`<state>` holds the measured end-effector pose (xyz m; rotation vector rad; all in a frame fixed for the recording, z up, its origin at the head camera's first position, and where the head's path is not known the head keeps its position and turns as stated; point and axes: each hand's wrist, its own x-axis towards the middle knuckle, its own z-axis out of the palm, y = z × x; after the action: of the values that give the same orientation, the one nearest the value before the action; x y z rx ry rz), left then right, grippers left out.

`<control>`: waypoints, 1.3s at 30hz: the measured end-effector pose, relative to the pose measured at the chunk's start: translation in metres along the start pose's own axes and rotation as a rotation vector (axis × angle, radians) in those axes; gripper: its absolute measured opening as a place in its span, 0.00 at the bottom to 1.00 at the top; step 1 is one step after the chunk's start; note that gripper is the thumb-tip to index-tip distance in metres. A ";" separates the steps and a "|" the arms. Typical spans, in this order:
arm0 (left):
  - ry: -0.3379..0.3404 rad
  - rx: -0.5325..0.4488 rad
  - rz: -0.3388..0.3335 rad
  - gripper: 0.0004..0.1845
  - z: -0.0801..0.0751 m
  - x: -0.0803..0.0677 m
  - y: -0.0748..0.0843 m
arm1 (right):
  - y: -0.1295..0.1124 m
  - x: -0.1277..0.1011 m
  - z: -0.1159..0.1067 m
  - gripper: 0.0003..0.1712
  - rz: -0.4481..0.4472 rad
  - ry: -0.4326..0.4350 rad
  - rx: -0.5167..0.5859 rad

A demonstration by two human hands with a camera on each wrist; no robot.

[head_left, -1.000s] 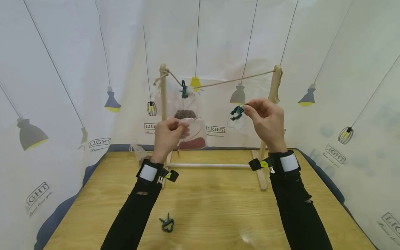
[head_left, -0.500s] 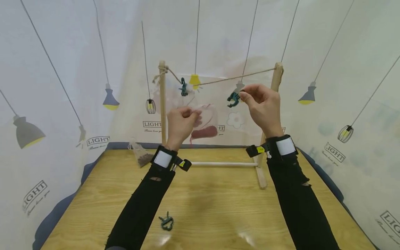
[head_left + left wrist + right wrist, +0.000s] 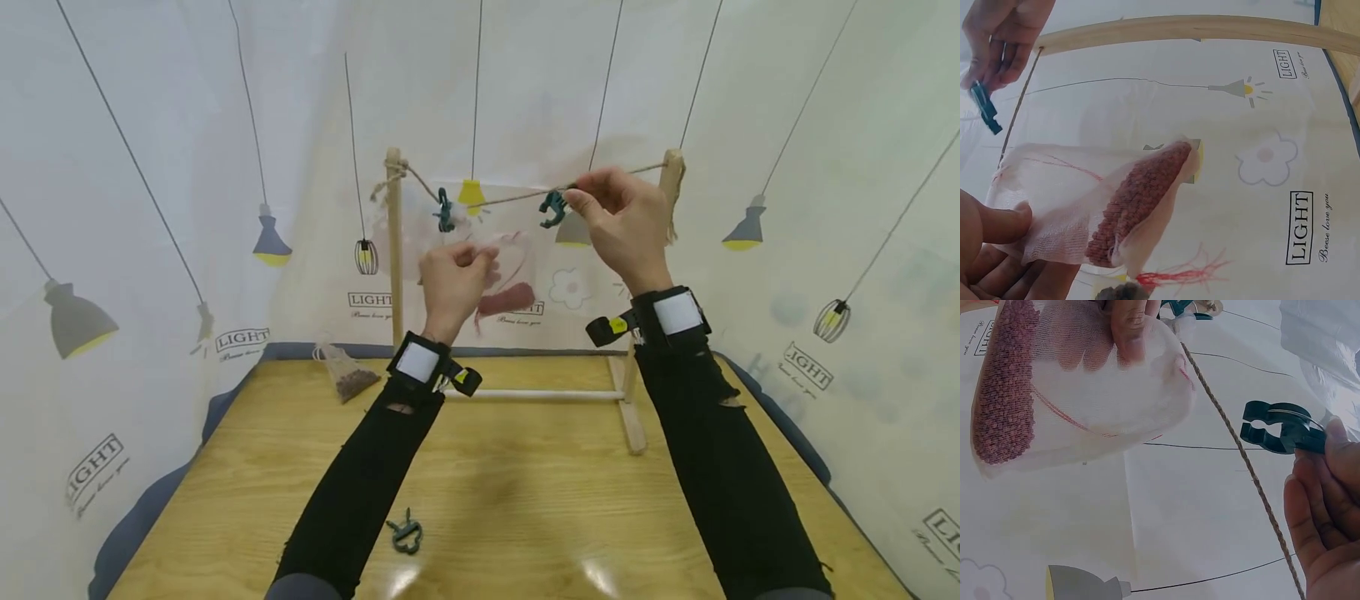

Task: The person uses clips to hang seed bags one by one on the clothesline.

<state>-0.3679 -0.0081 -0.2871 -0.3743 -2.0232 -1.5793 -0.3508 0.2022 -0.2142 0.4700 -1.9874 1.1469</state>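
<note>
My left hand (image 3: 453,279) pinches a sheer white mesh drawstring bag (image 3: 510,296) by its upper part, thumb on the near face. Reddish-brown grains (image 3: 1138,200) fill the bag's bottom, and a red tassel (image 3: 1179,275) trails from it. Below the rope (image 3: 1235,437), the bag hangs tilted. Between thumb and fingers, my right hand (image 3: 626,221) holds a dark green plant clip (image 3: 1279,428) by its handle end. The clip's jaws are spread and point toward the rope, close beside it. Another green clip (image 3: 445,210) sits on the rope's left part.
A wooden frame with a left post (image 3: 394,250) and a right post (image 3: 671,192) carries the sagging rope. One filled mesh bag (image 3: 348,375) lies on the table (image 3: 525,492) at the back left. A spare green clip (image 3: 407,536) lies near the front.
Both hands have risen toward the rope. My left hand has carried the mesh bag up and to the right; my right hand has brought the clip up and slightly left to the rope.
</note>
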 end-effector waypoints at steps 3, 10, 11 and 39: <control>0.026 0.017 0.006 0.12 0.003 0.002 0.001 | -0.003 0.006 0.003 0.13 -0.007 -0.012 -0.041; 0.029 -0.018 -0.039 0.09 0.012 0.007 0.008 | -0.006 0.024 0.010 0.12 -0.034 -0.042 -0.042; 0.027 -0.026 -0.047 0.09 0.013 0.008 0.009 | -0.006 0.027 0.011 0.11 -0.040 -0.043 -0.039; 0.071 -0.007 -0.058 0.09 0.029 0.027 0.019 | 0.006 0.038 0.027 0.06 -0.065 -0.150 -0.083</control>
<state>-0.3874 0.0219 -0.2612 -0.2601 -1.9913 -1.6121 -0.3906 0.1851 -0.1960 0.5883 -2.1226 1.0106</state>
